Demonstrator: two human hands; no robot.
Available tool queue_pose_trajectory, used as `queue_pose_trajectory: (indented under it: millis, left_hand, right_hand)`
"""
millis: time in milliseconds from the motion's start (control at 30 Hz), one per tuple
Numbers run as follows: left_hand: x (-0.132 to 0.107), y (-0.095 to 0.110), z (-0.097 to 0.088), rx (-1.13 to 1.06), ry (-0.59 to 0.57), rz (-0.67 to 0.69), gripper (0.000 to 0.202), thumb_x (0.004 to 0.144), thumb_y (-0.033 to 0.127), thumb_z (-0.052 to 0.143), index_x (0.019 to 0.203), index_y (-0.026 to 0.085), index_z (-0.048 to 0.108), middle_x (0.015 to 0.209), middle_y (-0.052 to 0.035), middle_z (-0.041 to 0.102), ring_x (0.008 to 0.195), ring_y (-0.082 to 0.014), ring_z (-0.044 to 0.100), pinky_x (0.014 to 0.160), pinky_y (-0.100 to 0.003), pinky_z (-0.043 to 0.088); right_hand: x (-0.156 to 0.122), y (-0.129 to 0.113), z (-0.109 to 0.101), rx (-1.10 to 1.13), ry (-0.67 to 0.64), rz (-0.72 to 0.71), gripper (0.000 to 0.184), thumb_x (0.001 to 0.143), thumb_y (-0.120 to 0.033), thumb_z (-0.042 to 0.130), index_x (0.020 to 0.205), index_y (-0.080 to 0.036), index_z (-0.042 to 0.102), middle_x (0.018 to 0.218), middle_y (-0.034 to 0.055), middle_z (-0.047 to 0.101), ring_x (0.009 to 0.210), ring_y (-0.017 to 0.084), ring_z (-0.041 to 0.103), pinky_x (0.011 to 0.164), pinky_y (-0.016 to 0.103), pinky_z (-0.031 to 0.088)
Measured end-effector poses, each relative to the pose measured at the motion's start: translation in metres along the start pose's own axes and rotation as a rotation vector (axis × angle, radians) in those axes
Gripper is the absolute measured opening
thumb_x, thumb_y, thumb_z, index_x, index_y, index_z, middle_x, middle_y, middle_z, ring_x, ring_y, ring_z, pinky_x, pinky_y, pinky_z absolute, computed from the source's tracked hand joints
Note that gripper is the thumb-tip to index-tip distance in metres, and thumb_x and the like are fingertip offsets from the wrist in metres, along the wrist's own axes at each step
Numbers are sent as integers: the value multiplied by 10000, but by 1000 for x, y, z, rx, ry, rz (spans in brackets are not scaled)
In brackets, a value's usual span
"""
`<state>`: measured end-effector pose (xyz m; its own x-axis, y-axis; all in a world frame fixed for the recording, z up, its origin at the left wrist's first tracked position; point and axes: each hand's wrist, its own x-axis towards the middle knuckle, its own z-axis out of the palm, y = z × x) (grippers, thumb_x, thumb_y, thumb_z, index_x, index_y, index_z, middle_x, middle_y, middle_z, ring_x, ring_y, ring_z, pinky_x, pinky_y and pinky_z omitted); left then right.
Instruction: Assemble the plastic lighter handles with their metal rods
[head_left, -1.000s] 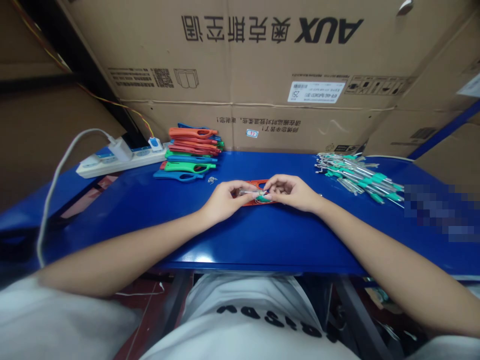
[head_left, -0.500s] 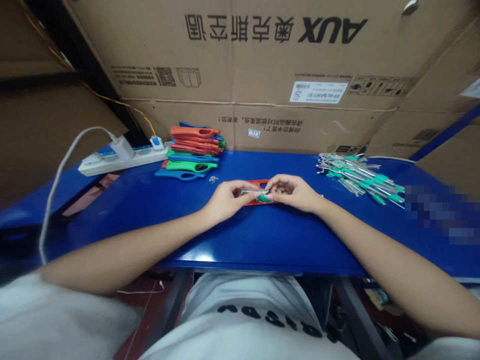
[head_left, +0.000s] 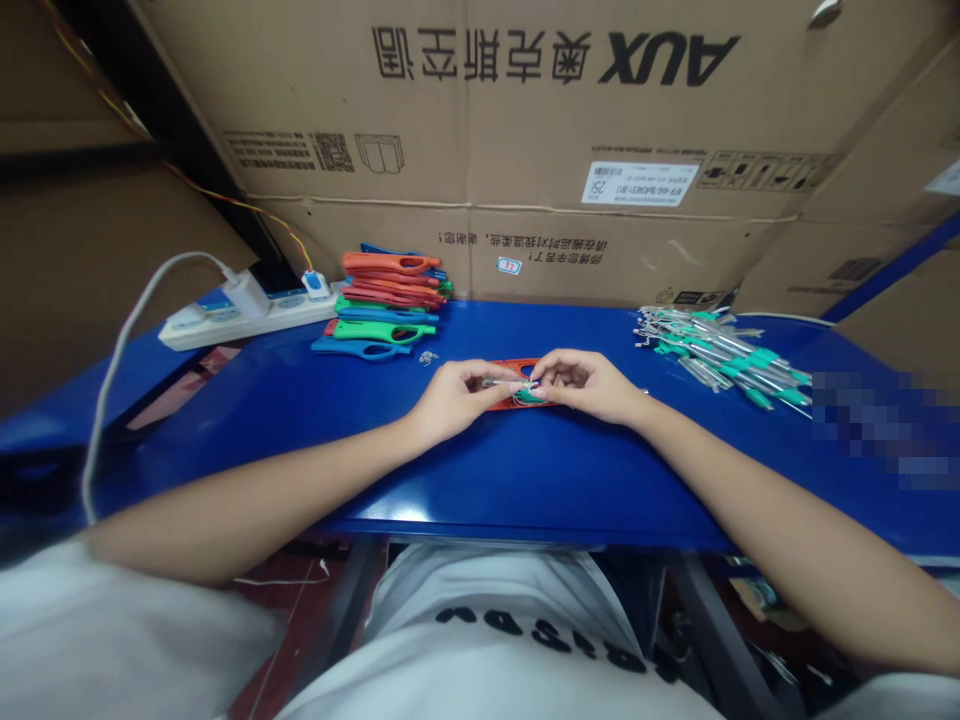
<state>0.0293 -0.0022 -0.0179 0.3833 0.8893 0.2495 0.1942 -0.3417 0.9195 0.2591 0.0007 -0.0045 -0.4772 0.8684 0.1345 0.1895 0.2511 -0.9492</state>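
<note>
My left hand point(head_left: 448, 405) is closed round a slim metal tube point(head_left: 496, 382), thumb and fingers pinched together. The tube points right, towards a green plastic part point(head_left: 531, 397) with thin pale wires. My right hand point(head_left: 589, 385) is closed in a pinch at those wires, its fingertips close to the left ones. Beneath both hands lies an orange-red plastic handle shell point(head_left: 501, 404), partly covered by my fingers. Exactly where the wires run between the fingertips is too small to make out.
Red, green and blue handle shells point(head_left: 390, 293) are stacked at the back left, with small metal bits point(head_left: 428, 358) beside them. Metal tubes with green parts point(head_left: 731, 358) lie piled on the right. A white power strip point(head_left: 247, 322) and a cardboard wall point(head_left: 525, 130) border the blue table point(head_left: 480, 480).
Both hands keep their places and grips. Only a very slight shift of the whole view shows.
</note>
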Motion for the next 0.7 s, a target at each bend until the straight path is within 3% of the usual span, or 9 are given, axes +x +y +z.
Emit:
queue_pose_trajectory:
  millis: [267, 500, 700]
  left_hand:
    - [0, 1, 0, -69, -4, -52, 398, 778, 471, 764, 985, 130, 776, 1003, -106, 783, 883, -230, 716, 841, -349, 539]
    - [-1, 4, 0, -61, -21, -45, 377, 778, 462, 765, 978, 143, 781, 1026, -102, 779, 927, -231, 710, 866, -343, 530]
    - [1, 2, -1, 8, 6, -58, 457, 841, 562, 665, 985, 141, 766, 864, -58, 762, 724, -169, 646, 675, -267, 482]
  right_hand:
    - [0, -1, -1, -5, 10, 37, 391, 762, -505, 780, 919, -165, 668, 670, -21, 619, 504, 77, 473, 479, 232, 361]
    - [1, -1, 0, -30, 27, 43, 414, 787, -557, 738, 859, -157, 662, 614, -34, 582, 474, 67, 434, 457, 226, 331]
    - [0, -2, -2, 20, 40, 79, 412, 783, -552, 751, 858, -159, 655, 617, -20, 634, 416, 62, 470, 399, 213, 361]
